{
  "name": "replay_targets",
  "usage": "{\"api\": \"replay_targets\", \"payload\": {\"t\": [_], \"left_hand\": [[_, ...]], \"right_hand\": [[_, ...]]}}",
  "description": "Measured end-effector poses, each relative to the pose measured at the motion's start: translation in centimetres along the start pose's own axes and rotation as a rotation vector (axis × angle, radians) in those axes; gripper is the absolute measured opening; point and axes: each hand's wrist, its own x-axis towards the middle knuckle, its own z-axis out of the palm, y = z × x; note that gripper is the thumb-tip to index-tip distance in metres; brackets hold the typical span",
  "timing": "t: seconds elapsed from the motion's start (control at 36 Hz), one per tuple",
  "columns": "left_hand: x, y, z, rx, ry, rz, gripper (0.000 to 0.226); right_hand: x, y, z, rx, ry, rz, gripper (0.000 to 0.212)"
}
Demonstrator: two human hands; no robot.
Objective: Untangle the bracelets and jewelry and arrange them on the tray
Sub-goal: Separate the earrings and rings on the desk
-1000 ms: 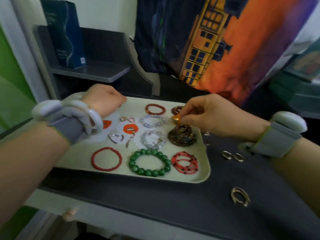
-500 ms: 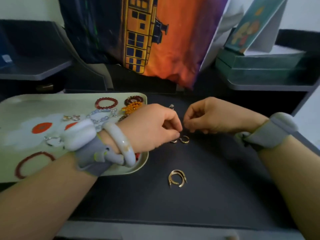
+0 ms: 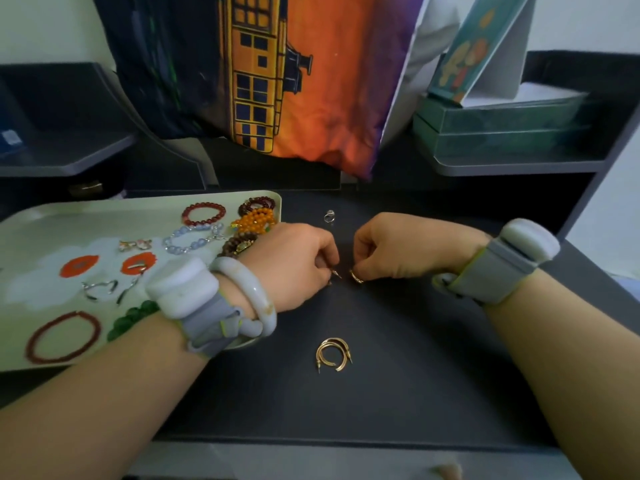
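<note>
The pale green tray [image 3: 52, 223] lies at the left and holds several bracelets: a dark red bead one [image 3: 203, 213], an orange bead one [image 3: 256, 220], a pale blue one [image 3: 194, 237], a thin red one [image 3: 64, 337] and a green bead one [image 3: 130, 318] partly under my wrist. On the dark mat, my left hand [image 3: 294, 265] pinches one small gold earring [image 3: 334, 273] and my right hand [image 3: 405, 249] pinches another small gold earring [image 3: 356, 277]. The two hands are a few centimetres apart. A pair of larger gold hoop earrings [image 3: 333, 355] lies nearer me. A silver ring [image 3: 329, 215] lies farther back.
A dark mat [image 3: 415, 375] covers the desk. An orange and purple printed cushion [image 3: 311, 81] leans at the back. Green boxes with a card [image 3: 502, 123] sit on a shelf at the right. A grey shelf [image 3: 62, 147] stands at the left.
My view swung right from the tray to the mat. My right hand left the orange bracelet on the tray; both hands came to the small gold earrings and pulled them slightly apart.
</note>
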Motion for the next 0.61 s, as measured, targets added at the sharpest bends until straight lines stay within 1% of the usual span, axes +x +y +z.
{"api": "replay_targets", "payload": {"t": [0.14,0.25,0.33,0.44,0.61], "left_hand": [[0.0,0.0,0.2,-0.022,0.040,-0.013,0.017],[0.0,-0.3,0.3,-0.105,0.160,-0.035,0.017],[0.2,-0.6,0.1,-0.248,0.241,-0.039,0.013],[-0.1,-0.8,-0.1,-0.473,0.296,-0.015,0.012],[0.0,-1.2,-0.5,-0.621,0.326,-0.033,0.018]], "right_hand": [[0.0,0.0,0.1,0.018,0.008,-0.004,0.010],[0.2,0.2,0.1,0.084,0.071,-0.030,0.008],[0.5,0.2,0.3,0.205,0.120,-0.061,0.005],[0.7,0.0,0.4,0.382,0.222,-0.108,0.008],[0.8,0.0,0.5,0.591,0.255,-0.147,0.008]]}}
